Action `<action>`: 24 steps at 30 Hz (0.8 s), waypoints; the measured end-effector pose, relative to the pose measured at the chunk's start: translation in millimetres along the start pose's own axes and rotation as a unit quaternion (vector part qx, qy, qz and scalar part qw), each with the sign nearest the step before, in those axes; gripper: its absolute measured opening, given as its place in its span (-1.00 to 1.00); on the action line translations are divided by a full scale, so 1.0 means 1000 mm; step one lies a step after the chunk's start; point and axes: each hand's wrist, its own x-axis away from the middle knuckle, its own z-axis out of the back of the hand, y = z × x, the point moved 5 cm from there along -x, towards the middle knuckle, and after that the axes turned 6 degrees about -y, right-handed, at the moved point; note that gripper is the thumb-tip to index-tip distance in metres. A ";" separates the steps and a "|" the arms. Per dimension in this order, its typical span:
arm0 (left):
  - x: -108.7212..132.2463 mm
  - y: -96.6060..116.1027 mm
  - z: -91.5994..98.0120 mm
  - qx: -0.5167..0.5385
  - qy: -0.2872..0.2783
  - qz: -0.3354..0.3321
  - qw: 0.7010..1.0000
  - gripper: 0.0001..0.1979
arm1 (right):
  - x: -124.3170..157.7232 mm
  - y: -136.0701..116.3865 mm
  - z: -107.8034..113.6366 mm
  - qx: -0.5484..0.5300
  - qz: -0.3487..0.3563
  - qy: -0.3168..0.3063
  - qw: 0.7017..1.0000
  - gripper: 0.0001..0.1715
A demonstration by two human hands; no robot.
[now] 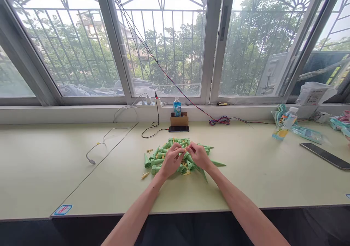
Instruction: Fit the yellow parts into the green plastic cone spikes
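Note:
A heap of green plastic cones (160, 157) with small yellow pieces among them lies on the pale green table (246, 173). Both my hands meet over the middle of the heap. My left hand (172, 161) is closed, its fingers pinched on a green cone. My right hand (199, 155) is closed too, its fingertips pinching a small yellow piece against that cone. A few loose yellow pieces (145, 175) lie at the heap's left edge. One cone (218, 163) points out to the right.
Behind the heap a dark phone (178, 128) lies before a small cardboard box (179, 120) and a water bottle (177, 106). Cables (149, 129) run from a power strip. At right stand a drink bottle (284, 124), plastic bags and another phone (325, 156).

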 end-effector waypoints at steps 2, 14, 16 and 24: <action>0.000 0.000 0.000 0.002 0.002 -0.002 1.000 -0.85 | 0.000 0.000 0.000 -0.003 -0.001 0.001 1.000 -0.60; 0.000 0.002 0.001 0.006 0.008 0.002 1.000 -0.85 | -0.001 -0.003 -0.001 -0.019 0.001 0.005 1.000 -0.65; 0.000 0.002 0.001 0.004 0.012 0.002 1.000 -0.86 | -0.001 -0.004 -0.001 -0.021 0.000 0.005 1.000 -0.65; 0.000 0.001 0.001 0.017 0.026 -0.001 1.000 -0.87 | -0.002 -0.003 -0.002 -0.021 -0.001 0.004 1.000 -0.64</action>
